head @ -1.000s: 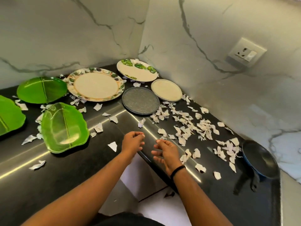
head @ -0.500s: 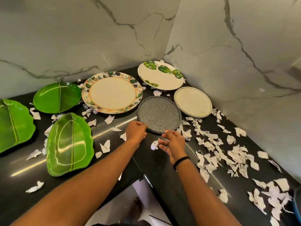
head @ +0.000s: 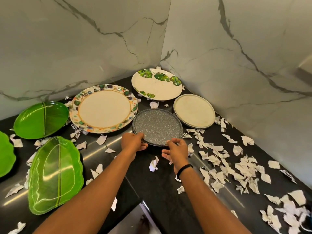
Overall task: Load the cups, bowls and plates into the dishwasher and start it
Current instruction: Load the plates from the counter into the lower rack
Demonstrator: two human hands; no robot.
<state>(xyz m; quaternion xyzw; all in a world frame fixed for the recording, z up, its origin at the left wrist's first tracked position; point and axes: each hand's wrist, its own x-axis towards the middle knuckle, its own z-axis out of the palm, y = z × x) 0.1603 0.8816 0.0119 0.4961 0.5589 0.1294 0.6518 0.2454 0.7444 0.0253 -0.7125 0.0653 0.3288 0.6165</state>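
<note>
1. Speckled grey plate (head: 157, 126) lies at the centre of the frame on the black counter (head: 160, 186), just right of the large floral-rimmed plate (head: 103, 108).
2. Left hand (head: 134, 142) grips the grey plate's near-left rim, fingers curled over the edge.
3. Right hand (head: 177, 150) pinches its near-right rim with thumb and fingertips.
4. Torn paper scraps (head: 224, 166) litter the counter, thickest at lower right.
5. Green leaf-shaped plates (head: 54, 174) sit at the left.
</note>
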